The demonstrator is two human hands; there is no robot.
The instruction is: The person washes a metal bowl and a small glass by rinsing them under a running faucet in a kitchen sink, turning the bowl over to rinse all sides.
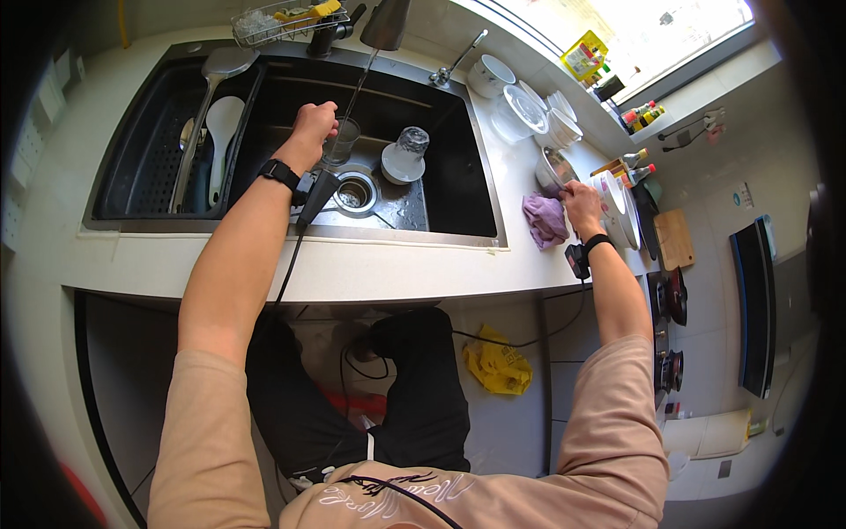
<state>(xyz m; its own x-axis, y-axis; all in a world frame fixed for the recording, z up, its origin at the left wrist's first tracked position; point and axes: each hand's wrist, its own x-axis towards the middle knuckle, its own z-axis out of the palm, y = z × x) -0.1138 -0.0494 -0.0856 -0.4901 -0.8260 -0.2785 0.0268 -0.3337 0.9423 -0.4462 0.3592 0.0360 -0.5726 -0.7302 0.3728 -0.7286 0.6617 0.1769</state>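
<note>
My left hand (316, 127) is in the sink, its fingers at the rim of a clear drinking glass (345, 144). A thin stream of water runs from the faucet (384, 25) down to the glass. To the right of the drain (355, 193), another glass (414, 141) rests upside down on a small white bowl (402, 165). On the counter to the right, my right hand (583, 203) has its fingertips at the near edge of a metal bowl (554, 170). A crumpled purple cloth (546, 221) lies beside that hand.
A black drain basket (147, 159) at the sink's left holds a metal spatula (206, 112) and a white rice paddle (223, 139). White bowls (490, 74), a lidded plastic container (519, 114) and stacked dishes (620, 205) line the right counter. Cables (291, 264) hang from both wrists.
</note>
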